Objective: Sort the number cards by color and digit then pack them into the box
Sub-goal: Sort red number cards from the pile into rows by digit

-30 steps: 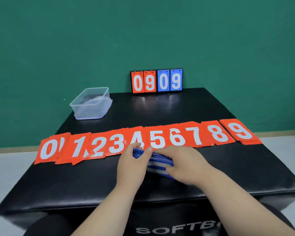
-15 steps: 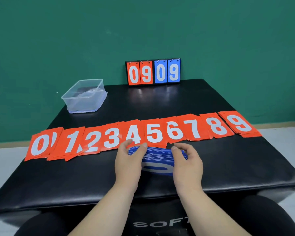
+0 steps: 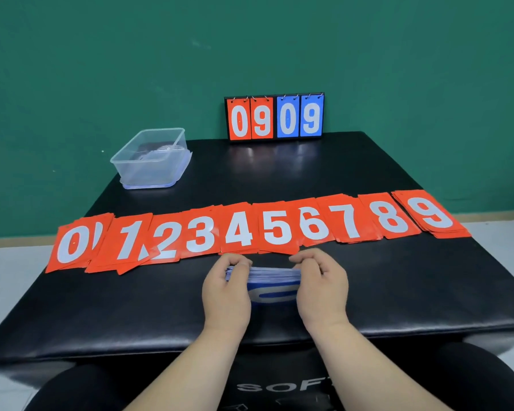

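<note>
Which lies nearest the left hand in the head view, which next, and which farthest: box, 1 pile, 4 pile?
1. 4 pile, just beyond the left hand.
2. 1 pile, leftward in the row.
3. Box, far left corner.

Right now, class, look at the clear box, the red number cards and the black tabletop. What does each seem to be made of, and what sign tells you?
Clear box: likely thin plastic; you see through its walls. Red number cards: probably glossy plastic or coated card; thin, flat, faint sheen. Black tabletop: seemingly padded leather-like vinyl; it mirrors the scoreboard and has rounded, soft edges.
</note>
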